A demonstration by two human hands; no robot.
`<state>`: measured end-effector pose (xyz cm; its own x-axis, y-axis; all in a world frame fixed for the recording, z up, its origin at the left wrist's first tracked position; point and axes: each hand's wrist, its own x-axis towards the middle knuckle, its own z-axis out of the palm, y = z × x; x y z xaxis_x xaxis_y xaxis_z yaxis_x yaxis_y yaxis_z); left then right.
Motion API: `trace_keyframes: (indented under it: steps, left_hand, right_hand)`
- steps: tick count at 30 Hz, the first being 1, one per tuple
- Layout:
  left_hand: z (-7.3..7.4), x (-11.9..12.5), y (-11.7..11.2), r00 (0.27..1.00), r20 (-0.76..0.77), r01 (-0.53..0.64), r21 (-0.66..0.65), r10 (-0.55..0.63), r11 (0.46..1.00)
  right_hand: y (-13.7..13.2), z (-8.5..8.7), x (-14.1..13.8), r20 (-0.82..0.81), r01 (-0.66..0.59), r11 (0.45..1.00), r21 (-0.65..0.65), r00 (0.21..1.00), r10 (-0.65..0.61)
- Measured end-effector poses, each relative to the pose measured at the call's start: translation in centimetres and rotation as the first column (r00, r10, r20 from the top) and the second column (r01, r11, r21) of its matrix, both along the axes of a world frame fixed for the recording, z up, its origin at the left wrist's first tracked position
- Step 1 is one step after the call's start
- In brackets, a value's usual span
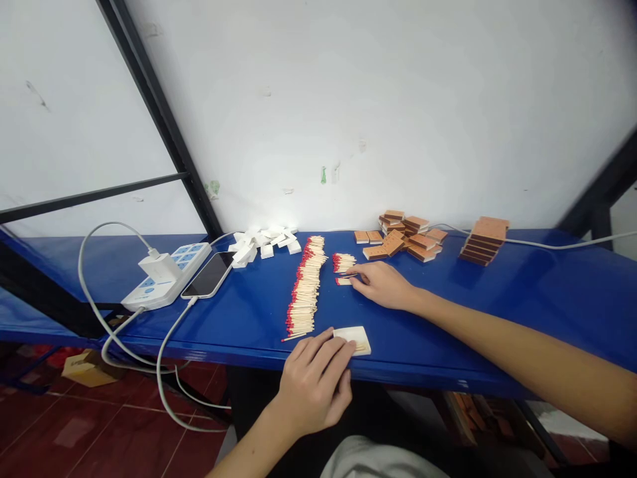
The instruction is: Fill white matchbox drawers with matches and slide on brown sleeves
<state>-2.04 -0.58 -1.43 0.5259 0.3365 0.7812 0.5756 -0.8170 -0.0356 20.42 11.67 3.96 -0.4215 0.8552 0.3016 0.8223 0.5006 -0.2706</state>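
My left hand (318,375) is at the table's front edge, its fingers curled over a small white matchbox tray (354,335) with a few matches inside. My right hand (381,284) reaches in from the right, thumb and index finger pinching at a few matches (343,281). Just behind those fingertips lies a small bunch of red-headed matches (343,261). A long row of matches (306,292), red heads toward the left, runs from the back of the table to near my left hand. The exact number pinched is hidden.
White empty-looking trays (263,242) are heaped at the back left. Brown matchbox covers (408,236) lie piled behind my right hand, with a stack (485,240) farther right. A phone (209,273), power strip (166,277) and cables occupy the left side of the blue table (547,292).
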Motion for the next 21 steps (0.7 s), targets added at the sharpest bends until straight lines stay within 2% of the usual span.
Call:
trace_keyframes:
  steps: [4, 12, 21]
  left_hand:
    - [0.1, 0.0, 0.0, 1.0, 0.003, -0.007, 0.001, 0.007, 1.0]
    - [0.1, 0.0, 0.0, 1.0, -0.006, -0.013, 0.0, 0.013, 1.0]
    - [0.2, 0.0, 0.0, 1.0, 0.001, -0.011, 0.003, 0.011, 1.0]
  right_hand:
    - [0.2, -0.1, 0.1, -0.041, 0.046, 0.999, 0.001, 0.998, -0.045]
    - [1.3, -0.6, 0.5, -0.19, 0.049, 0.999, -0.019, 0.98, -0.052]
    - [2.0, -0.9, 0.8, -0.215, 0.031, 0.995, -0.092, 0.975, -0.05]
